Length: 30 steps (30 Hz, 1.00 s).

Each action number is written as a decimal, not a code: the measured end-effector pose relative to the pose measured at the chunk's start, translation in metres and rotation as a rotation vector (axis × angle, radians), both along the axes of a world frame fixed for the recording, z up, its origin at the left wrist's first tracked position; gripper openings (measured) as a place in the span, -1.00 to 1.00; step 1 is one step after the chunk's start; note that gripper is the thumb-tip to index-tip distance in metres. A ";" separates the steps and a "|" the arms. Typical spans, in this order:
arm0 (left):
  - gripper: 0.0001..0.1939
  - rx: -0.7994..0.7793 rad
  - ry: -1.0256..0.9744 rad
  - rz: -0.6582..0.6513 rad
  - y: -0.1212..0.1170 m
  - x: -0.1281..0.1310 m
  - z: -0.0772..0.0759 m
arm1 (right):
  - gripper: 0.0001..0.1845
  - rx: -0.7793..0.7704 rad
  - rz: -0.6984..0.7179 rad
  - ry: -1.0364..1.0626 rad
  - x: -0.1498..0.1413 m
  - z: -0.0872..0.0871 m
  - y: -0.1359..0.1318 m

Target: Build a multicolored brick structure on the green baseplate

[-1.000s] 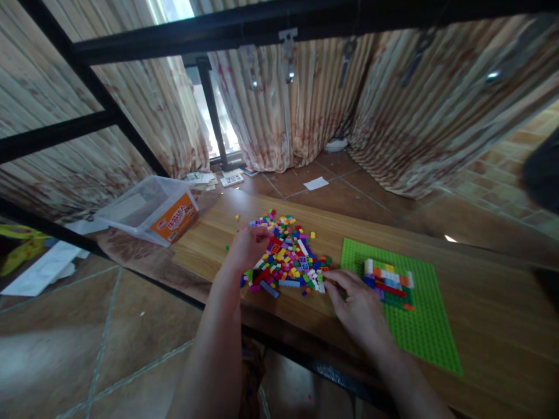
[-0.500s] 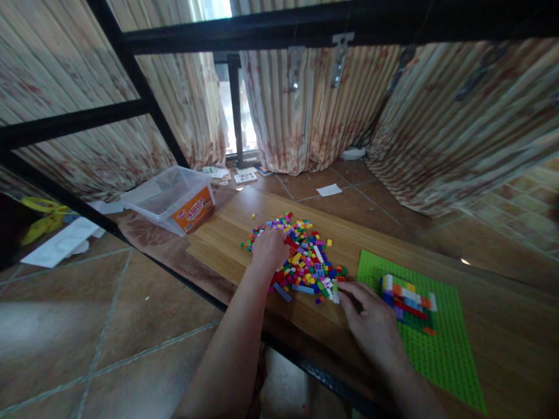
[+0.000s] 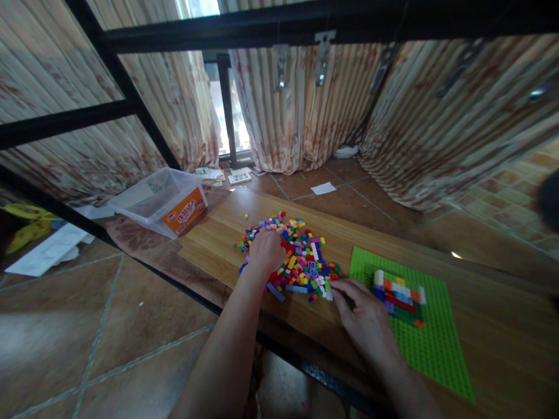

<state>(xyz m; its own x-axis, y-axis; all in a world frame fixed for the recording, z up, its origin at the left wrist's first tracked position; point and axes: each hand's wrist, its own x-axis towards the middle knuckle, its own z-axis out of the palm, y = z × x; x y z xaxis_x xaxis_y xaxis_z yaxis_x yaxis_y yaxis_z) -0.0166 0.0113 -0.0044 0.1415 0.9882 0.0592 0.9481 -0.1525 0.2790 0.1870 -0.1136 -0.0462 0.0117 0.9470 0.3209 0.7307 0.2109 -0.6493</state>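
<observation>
My left hand reaches into the heap of small coloured building bricks, its fingers bent down among them. Whatever those fingertips grip is hidden behind the hand. At the heap's right edge my right hand has thumb and forefinger closed on a small light green brick, with white bricks beside it. Right of that hand lies a green baseplate. It bears a low build of bricks in white, orange, red, blue and dark green.
The bricks and baseplate lie on a long wooden tabletop. A clear plastic tub with an orange label stands at its left end. A dark metal frame crosses the view in front of curtains. Papers lie on the tiled floor.
The whole view has shifted slightly, so things sit a little further left. Both hands stay at the same places by the bricks, with hardly any movement.
</observation>
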 end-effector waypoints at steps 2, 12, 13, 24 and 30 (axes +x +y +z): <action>-0.85 0.018 -0.005 -0.008 0.000 -0.002 -0.001 | -0.77 0.009 -0.002 0.005 0.000 0.000 0.000; -0.84 -0.108 -0.486 -0.394 -0.004 -0.004 0.018 | -0.78 0.054 -0.077 0.103 -0.006 0.016 -0.003; -0.83 -0.173 -0.570 -0.472 -0.007 0.001 0.020 | -0.78 0.071 -0.091 0.123 -0.006 0.019 -0.005; -0.86 -0.627 -0.840 -0.671 -0.041 0.069 0.014 | -0.83 0.134 -0.140 0.121 0.018 0.034 -0.026; -0.85 -0.622 -0.869 -0.702 -0.058 0.099 0.004 | -0.83 0.069 -0.181 0.069 0.052 0.031 -0.041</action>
<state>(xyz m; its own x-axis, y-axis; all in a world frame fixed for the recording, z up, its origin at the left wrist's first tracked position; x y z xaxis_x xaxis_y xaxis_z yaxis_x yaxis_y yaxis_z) 0.0827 -0.0471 -0.0007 0.7893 0.6120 -0.0494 0.1882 -0.1647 0.9682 0.2389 -0.1542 -0.0149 0.2045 0.9031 0.3776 0.7147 0.1258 -0.6880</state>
